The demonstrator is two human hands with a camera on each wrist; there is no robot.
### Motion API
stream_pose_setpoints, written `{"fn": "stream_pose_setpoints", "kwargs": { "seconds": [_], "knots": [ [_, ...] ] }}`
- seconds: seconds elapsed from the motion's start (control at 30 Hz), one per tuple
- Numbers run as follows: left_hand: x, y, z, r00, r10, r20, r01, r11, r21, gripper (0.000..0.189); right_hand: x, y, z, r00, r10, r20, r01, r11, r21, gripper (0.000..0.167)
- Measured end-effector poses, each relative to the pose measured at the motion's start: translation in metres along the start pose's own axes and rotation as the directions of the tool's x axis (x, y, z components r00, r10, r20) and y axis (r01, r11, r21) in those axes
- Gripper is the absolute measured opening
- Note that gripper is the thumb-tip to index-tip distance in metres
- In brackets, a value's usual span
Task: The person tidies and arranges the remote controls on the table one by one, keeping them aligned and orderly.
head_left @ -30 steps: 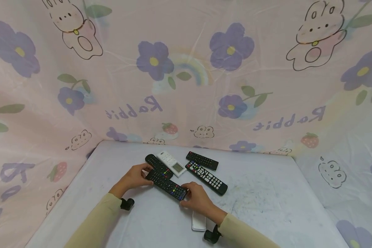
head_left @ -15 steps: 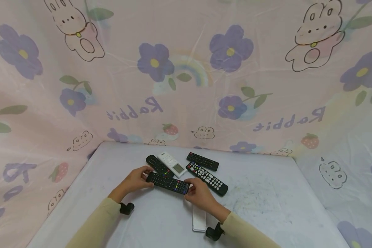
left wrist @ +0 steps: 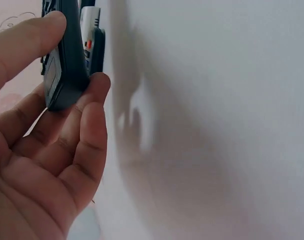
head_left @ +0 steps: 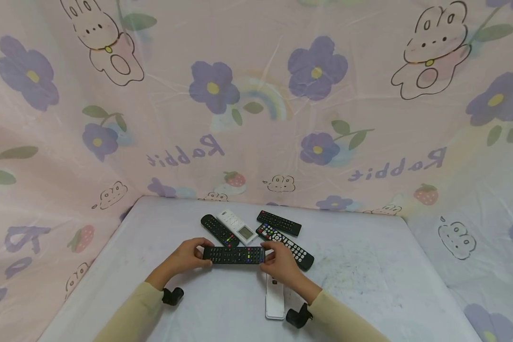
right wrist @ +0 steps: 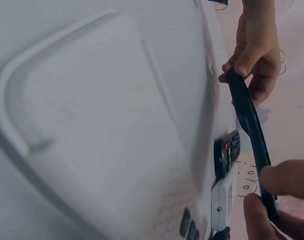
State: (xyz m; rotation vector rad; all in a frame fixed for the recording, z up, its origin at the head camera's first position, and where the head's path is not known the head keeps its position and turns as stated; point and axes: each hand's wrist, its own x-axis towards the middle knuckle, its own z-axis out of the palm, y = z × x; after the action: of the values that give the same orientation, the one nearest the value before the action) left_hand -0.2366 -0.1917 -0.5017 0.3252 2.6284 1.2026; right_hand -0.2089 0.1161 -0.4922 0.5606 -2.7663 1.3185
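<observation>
A long black remote control (head_left: 234,255) with rows of buttons is held level between both hands, raised off the white table. My left hand (head_left: 189,256) pinches its left end, the thumb on the near edge and fingers around the other side, as the left wrist view shows. On the right end, my right hand (head_left: 280,262) pinches with thumb and fingers. Below the right hand lies a white remote (head_left: 275,301), its upper part hidden by that hand. It looms large in the right wrist view. Just behind the held remote lies a black remote with rounded ends (head_left: 217,230).
A white remote with a small screen (head_left: 236,226) lies behind, touching or close to the rounded black one. To the right are a slim black remote (head_left: 279,222) and a larger black remote with pale buttons (head_left: 297,252). Rabbit-print cloth (head_left: 256,156) rises behind the table (head_left: 367,266).
The held remote has turned from a slant, right end nearer me, to straight across. My right hand has moved away from me and slightly right with it; my left has shifted slightly nearer.
</observation>
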Motion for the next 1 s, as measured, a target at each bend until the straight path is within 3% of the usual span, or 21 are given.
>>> {"fn": "stream_pose_setpoints", "kwargs": {
  "seconds": [0.43,0.6,0.9,1.0],
  "knots": [
    [-0.014,0.008,-0.001,0.989,0.102,0.107,-0.093,0.992,-0.087,0.052,0.007,0.008,-0.008,0.993,0.096,-0.073,-0.093,0.995,0.046,0.042],
    [-0.026,0.008,-0.004,0.982,0.117,0.146,-0.100,0.988,-0.122,0.052,0.010,0.010,-0.007,0.994,0.077,-0.074,-0.073,0.996,0.049,0.036],
    [-0.045,0.011,0.006,0.987,0.109,0.122,-0.094,0.988,-0.119,0.042,0.017,0.006,-0.006,0.997,0.070,-0.041,-0.067,0.996,0.062,0.031],
    [-0.051,0.012,0.010,0.986,0.133,0.103,-0.119,0.984,-0.129,0.041,0.019,0.004,-0.006,0.997,0.076,-0.030,-0.074,0.996,0.059,0.031]
  ]
}}
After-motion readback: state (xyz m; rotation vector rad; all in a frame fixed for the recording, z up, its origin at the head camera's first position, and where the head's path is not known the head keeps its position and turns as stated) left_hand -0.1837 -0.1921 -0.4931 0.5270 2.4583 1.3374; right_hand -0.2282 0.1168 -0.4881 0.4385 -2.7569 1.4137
